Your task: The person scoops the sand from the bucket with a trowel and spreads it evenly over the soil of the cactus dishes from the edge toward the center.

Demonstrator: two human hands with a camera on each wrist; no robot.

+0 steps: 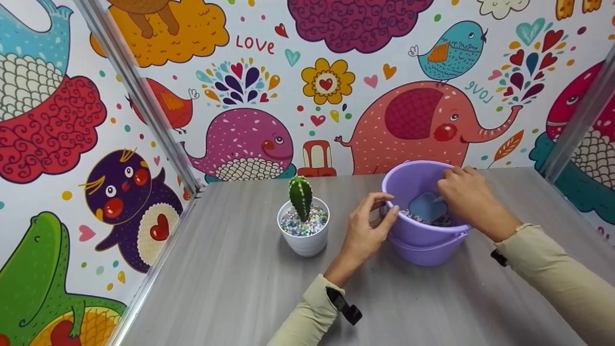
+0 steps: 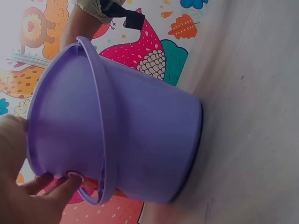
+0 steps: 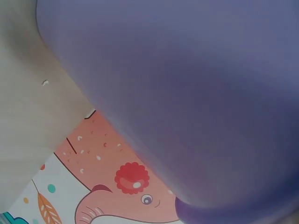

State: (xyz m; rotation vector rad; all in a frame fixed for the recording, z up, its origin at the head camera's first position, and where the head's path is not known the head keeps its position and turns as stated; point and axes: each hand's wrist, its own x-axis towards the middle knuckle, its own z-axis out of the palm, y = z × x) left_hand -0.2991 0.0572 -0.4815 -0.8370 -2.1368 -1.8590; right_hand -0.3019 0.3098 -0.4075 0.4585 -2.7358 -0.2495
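Note:
A purple bucket (image 1: pixel 425 250) stands on the table with multicoloured pebbles (image 1: pixel 439 221) in its bottom. At its left side my left hand (image 1: pixel 365 230) grips the rim, thumb and fingers spread along the edge; the left wrist view shows this hand (image 2: pixel 37 191) against the bucket wall (image 2: pixel 149 135). My right hand (image 1: pixel 468 197) reaches over the right rim, fingers curled round the handle of a blue scoop (image 1: pixel 426 207). The scoop's blade lies on the pebbles; its handle is mostly hidden by the hand. In the right wrist view the bucket wall (image 3: pixel 187 102) fills most of the picture.
Left of the bucket is a white pot (image 1: pixel 305 244) filled with coloured pebbles, a green cactus (image 1: pixel 301 198) upright in it. The bucket's handle (image 1: pixel 430 247) hangs down at the front. Behind the grey table (image 1: pixel 230 269) rises a wall (image 1: pixel 269 96) printed with cartoon animals.

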